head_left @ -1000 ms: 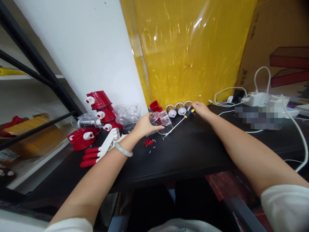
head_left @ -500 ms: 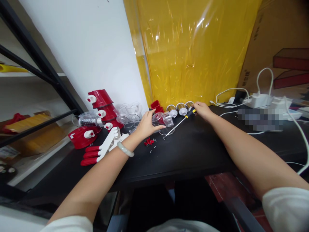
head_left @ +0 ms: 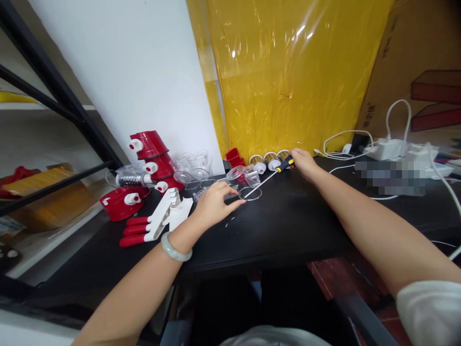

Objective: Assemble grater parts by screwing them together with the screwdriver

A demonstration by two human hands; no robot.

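My right hand [head_left: 302, 163] grips the yellow and black handle of a screwdriver [head_left: 264, 181], whose long shaft slants down to the left. At its tip, my left hand [head_left: 218, 202] has thumb and forefinger brought close together; whatever is between them is too small to make out. A thin wire ring [head_left: 255, 193] lies under the shaft. Clear plastic cups [head_left: 252, 176] stand just behind it, a red part showing through. Below my left hand, a few tiny screw-like bits [head_left: 230, 222] lie on the black table [head_left: 273, 230].
Stacked red housings [head_left: 151, 146], clear plastic parts [head_left: 194, 166] and red-handled white cranks [head_left: 154, 221] stand to the left. Metal drums [head_left: 271, 161] and a red hopper [head_left: 235, 157] line the back. White cables and adapters [head_left: 387, 149] lie to the right.
My left hand has come down toward me onto the screwdriver's tip, its spread thumb and fingers closing. It now covers the small red parts. My right hand stays almost in place.
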